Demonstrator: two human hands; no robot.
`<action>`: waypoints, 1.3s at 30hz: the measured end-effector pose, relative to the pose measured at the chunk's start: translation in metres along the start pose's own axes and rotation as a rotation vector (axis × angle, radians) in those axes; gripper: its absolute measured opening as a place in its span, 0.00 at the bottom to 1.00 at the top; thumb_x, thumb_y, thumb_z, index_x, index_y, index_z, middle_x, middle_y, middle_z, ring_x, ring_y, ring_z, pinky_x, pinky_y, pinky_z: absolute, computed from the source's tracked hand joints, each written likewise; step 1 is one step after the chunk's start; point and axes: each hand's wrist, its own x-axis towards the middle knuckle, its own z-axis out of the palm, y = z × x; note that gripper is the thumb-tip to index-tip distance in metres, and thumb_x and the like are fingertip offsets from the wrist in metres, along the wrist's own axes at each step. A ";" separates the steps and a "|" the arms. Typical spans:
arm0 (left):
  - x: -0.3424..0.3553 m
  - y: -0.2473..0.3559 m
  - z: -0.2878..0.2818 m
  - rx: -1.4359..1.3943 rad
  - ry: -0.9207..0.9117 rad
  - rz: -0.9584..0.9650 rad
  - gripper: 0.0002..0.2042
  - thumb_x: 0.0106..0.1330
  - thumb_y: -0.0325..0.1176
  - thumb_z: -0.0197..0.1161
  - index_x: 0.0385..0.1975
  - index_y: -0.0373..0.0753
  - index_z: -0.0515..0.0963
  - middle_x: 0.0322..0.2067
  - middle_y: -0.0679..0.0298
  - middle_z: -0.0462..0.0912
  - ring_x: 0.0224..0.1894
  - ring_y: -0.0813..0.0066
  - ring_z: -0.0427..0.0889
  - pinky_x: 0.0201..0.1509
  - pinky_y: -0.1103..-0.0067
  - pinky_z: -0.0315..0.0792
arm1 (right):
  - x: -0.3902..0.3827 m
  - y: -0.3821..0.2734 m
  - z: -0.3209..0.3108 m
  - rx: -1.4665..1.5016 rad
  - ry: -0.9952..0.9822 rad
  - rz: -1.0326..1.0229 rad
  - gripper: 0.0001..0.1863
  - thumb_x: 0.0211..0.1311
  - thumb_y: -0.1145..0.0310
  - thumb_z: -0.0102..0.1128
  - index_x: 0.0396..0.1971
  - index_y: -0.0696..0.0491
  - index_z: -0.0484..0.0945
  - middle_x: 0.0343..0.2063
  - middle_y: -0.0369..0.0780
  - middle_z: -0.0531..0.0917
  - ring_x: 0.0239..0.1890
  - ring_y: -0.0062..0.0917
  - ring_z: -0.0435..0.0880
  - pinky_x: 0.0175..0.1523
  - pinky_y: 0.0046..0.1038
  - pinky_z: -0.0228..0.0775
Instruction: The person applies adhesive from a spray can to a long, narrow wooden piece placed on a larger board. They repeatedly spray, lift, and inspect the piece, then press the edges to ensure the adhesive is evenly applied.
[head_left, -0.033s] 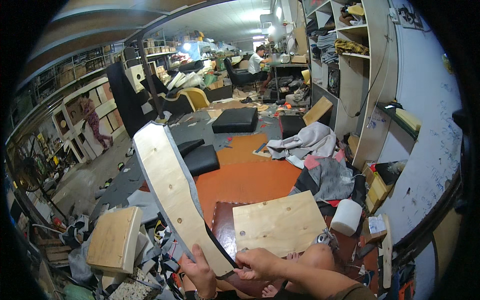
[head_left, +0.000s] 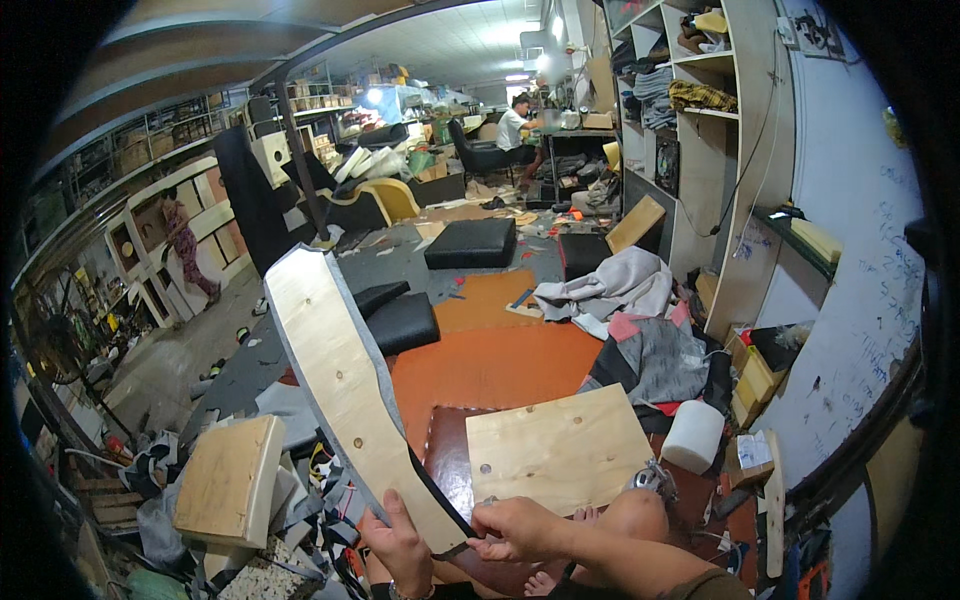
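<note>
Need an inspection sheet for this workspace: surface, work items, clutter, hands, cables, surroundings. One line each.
Surface: orange sheet and dark brown sheet spread in front of the person.
Work items: long plywood panel, held up at a tilt, grey material showing along its edges; black strip along its lower right edge.
Clutter: flat plywood board, white roll, crumpled grey cloth, mixed scraps at left.
Hands: left hand grips the panel's lower left; right hand pinches the strip's lower end.
Cables: dark cable hanging by the shelving.
Surroundings: one person seated behind, another upright at left.
</note>
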 end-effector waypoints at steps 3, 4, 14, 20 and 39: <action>0.000 0.002 0.003 -0.038 0.033 0.025 0.13 0.84 0.37 0.56 0.50 0.30 0.76 0.40 0.61 0.87 0.37 0.76 0.85 0.40 0.79 0.79 | 0.001 0.000 -0.008 0.081 -0.100 0.039 0.19 0.64 0.57 0.75 0.39 0.55 0.77 0.29 0.43 0.83 0.32 0.38 0.84 0.37 0.38 0.74; -0.001 0.003 0.004 -0.062 0.039 0.040 0.13 0.84 0.37 0.56 0.50 0.30 0.76 0.41 0.60 0.87 0.37 0.76 0.85 0.41 0.79 0.79 | 0.001 0.001 -0.013 0.153 -0.140 0.026 0.20 0.65 0.57 0.76 0.43 0.55 0.78 0.32 0.42 0.84 0.35 0.35 0.84 0.40 0.36 0.75; -0.014 -0.004 0.005 -0.052 -0.132 0.014 0.14 0.80 0.35 0.62 0.50 0.28 0.78 0.43 0.59 0.87 0.44 0.75 0.84 0.50 0.77 0.78 | 0.004 -0.002 -0.016 0.835 -0.094 0.178 0.17 0.78 0.68 0.62 0.61 0.59 0.81 0.49 0.31 0.87 0.50 0.14 0.80 0.55 0.25 0.76; 0.040 0.029 -0.012 -0.154 -0.184 0.011 0.14 0.80 0.38 0.62 0.51 0.31 0.78 0.45 0.62 0.86 0.44 0.78 0.82 0.49 0.77 0.76 | 0.000 0.018 -0.041 0.553 -0.158 0.214 0.16 0.75 0.69 0.65 0.56 0.61 0.84 0.40 0.33 0.89 0.44 0.13 0.80 0.52 0.23 0.76; 0.001 0.003 0.076 -0.002 -0.281 0.088 0.18 0.80 0.40 0.64 0.53 0.28 0.78 0.48 0.58 0.86 0.46 0.75 0.83 0.50 0.77 0.77 | -0.002 0.017 -0.039 1.137 0.243 0.523 0.23 0.81 0.63 0.54 0.65 0.63 0.75 0.58 0.48 0.84 0.56 0.31 0.86 0.62 0.31 0.79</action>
